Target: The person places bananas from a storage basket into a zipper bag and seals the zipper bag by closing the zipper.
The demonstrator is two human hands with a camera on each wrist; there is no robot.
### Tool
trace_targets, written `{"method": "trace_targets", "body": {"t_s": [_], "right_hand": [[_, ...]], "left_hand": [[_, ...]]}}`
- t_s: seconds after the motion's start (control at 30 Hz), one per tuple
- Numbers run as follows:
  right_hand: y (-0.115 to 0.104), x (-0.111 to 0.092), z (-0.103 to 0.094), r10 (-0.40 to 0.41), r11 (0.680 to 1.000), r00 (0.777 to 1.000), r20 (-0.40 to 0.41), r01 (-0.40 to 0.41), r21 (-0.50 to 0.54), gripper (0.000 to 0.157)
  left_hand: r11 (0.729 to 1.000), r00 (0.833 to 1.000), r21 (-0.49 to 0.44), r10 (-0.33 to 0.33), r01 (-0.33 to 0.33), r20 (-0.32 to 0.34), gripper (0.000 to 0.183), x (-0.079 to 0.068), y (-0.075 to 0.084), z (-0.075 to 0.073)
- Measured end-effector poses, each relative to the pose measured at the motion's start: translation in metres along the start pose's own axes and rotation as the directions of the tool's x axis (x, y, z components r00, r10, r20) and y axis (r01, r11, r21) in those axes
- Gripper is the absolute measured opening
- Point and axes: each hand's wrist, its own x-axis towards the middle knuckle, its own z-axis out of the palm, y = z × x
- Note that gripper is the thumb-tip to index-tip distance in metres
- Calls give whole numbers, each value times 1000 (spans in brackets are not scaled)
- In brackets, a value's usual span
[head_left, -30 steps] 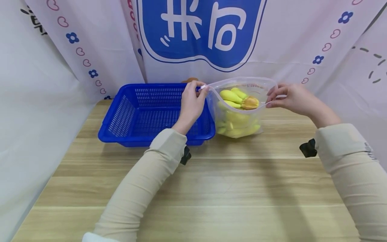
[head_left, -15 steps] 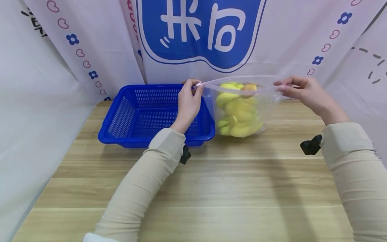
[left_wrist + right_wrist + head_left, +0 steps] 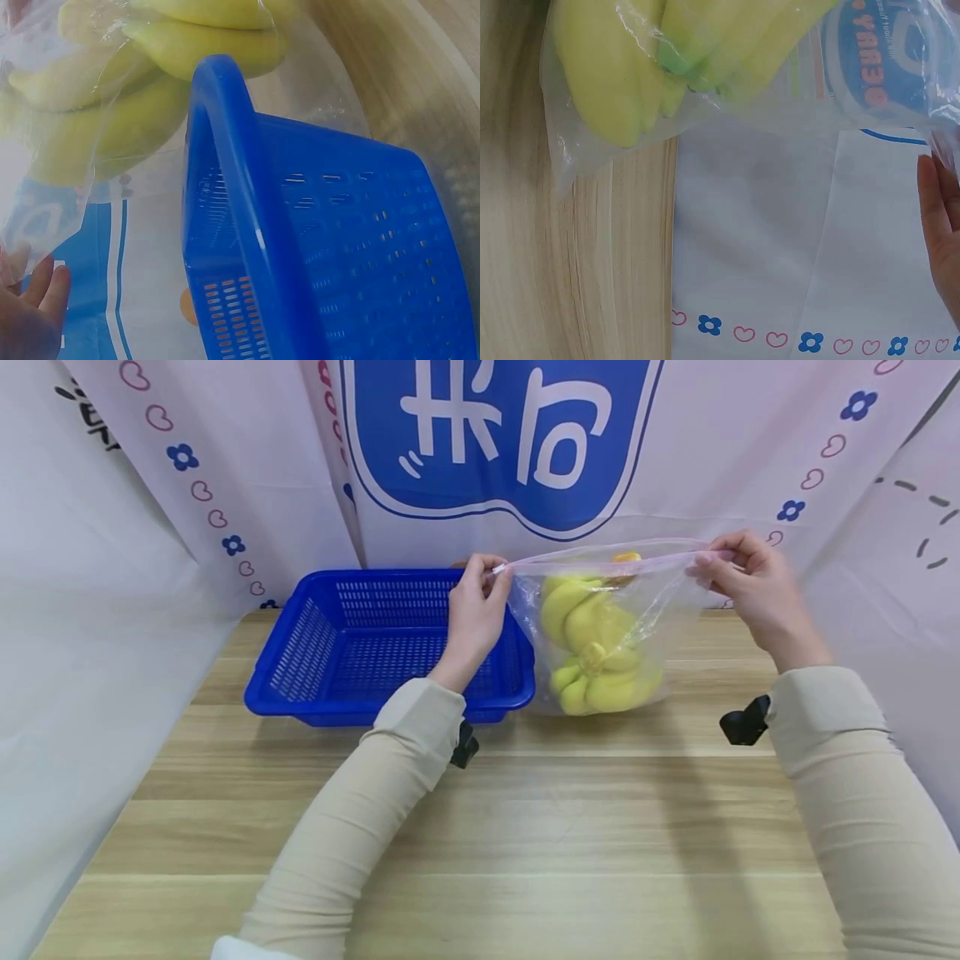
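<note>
Because the white cloth (image 3: 727,452) with its big blue emblem (image 3: 480,493) hangs right behind the work, I read everything against a patterned wall. The wood-grain table (image 3: 570,843) carries it all. On its left part I see a blue slatted basket (image 3: 315,707), which fills much of my left wrist view, its thick rim blocking part of the scene there. Just beside the basket's right end is the clear plastic bag (image 3: 667,610), its base down on the table and its wrinkled, shiny film stretched upward, the pinkish mouth nearly flat. Through it I make out plump yellow bananas (image 3: 596,618) piled in bunches, some tips greenish in the right wrist view. The left hand (image 3: 477,610), covering some of the basket in my head view, pinches the bag's left top corner; the right hand (image 3: 768,602) pinches the right top corner. Smallest are an orange-brown stem end (image 3: 626,558) near the mouth and a white slider (image 3: 500,568) at the left hand's fingertips.
</note>
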Motion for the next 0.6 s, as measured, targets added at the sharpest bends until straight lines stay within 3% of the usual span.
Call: {"method": "trace_targets", "body": {"t_s": [0.13, 0.27, 0.47, 0.6], "right_hand": [[6, 3, 5, -16, 998, 999, -40, 18, 52, 12], [10, 7, 6, 29, 999, 997, -71, -30, -12, 23], [10, 9, 8, 70, 959, 991, -111, -97, -265, 40], [4, 8, 15, 55, 886, 988, -147, -117, -450, 47]], "left_hand": [[1000, 1000, 4, -2, 2, 11, 25, -1, -2, 1], [1000, 1000, 7, -1, 0, 21, 25, -1, -4, 1], [1000, 1000, 20, 6, -7, 30, 25, 0, -5, 2], [1000, 1000, 20, 13, -13, 29, 25, 0, -4, 2]]}}
